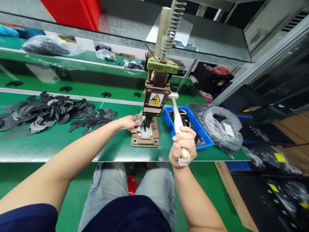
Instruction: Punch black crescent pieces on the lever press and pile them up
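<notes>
A hand press [156, 93] stands on the green bench, with a tall spring on top and a warning label on its head. My right hand [182, 146] is wrapped round the tape-covered press lever [177, 117], which slants down toward me from the press's right side. At the press base [146, 141], my left hand [131, 123] pinches a grey curved plastic piece [138, 128] by the left side of the metal fixture [145, 132]. The ram reaches down close to the fixture; whether it touches the piece I cannot make out.
Left of the press lies a pile of dark curved pieces [60, 109]. A blue tray [169, 125] with small black parts sits on the right, beside a clear plastic bag [222, 125]. Several dark pieces rest on the far green strip [84, 85]. A metal shelf [120, 37] crosses above.
</notes>
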Demonstrator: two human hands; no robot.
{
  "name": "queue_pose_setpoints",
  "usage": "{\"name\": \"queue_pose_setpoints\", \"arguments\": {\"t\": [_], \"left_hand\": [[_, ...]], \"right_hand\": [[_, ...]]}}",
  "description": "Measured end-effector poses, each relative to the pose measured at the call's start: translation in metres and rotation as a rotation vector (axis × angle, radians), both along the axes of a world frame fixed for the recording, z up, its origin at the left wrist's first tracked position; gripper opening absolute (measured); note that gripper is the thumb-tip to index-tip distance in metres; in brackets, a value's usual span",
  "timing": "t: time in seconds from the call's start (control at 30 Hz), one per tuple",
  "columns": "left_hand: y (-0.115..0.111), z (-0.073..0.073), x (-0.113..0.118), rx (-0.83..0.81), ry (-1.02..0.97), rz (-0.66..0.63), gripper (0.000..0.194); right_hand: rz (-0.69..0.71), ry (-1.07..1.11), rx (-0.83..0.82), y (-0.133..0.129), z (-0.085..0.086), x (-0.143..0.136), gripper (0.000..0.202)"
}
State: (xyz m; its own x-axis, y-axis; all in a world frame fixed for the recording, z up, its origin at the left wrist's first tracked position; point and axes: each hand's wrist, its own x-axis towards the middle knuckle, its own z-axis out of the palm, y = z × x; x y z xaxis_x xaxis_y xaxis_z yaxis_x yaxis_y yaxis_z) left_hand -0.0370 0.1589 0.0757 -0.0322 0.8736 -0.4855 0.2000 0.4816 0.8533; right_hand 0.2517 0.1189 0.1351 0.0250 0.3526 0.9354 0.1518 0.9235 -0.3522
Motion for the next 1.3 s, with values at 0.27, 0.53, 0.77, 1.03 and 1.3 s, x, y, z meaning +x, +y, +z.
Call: {"name": "queue_pose_setpoints", "arguments": {"t": [0.27, 0.53, 0.77, 1.03, 1.3], "left_hand": [[-0.007, 0.002, 0.009, -0.017, -0.123, 0.062, 0.034], [-0.063, 0.021, 0.023, 0.263, -0.149, 0.093, 0.044], [-0.130, 0.050, 0.034, 0.391, -0.174, 0.002, 0.052], [-0.151, 0.051, 0.056, 0.336, -0.214, -0.009, 0.046], [-0.147, 0.050, 0.055, 0.240, -0.318, -0.069, 0.053]], "right_hand": [[0.087, 0.048, 0.005, 0.026, 0.080, -0.016, 0.013], [0.064, 0.092, -0.192, 0.059, 0.063, -0.010, 0.052], [0.381, -0.284, -0.755, -0.015, -0.067, -0.028, 0.038], [0.438, -0.193, -0.824, -0.046, -0.074, -0.050, 0.030], [0.411, -0.237, -0.794, -0.057, -0.062, -0.041, 0.022]]}}
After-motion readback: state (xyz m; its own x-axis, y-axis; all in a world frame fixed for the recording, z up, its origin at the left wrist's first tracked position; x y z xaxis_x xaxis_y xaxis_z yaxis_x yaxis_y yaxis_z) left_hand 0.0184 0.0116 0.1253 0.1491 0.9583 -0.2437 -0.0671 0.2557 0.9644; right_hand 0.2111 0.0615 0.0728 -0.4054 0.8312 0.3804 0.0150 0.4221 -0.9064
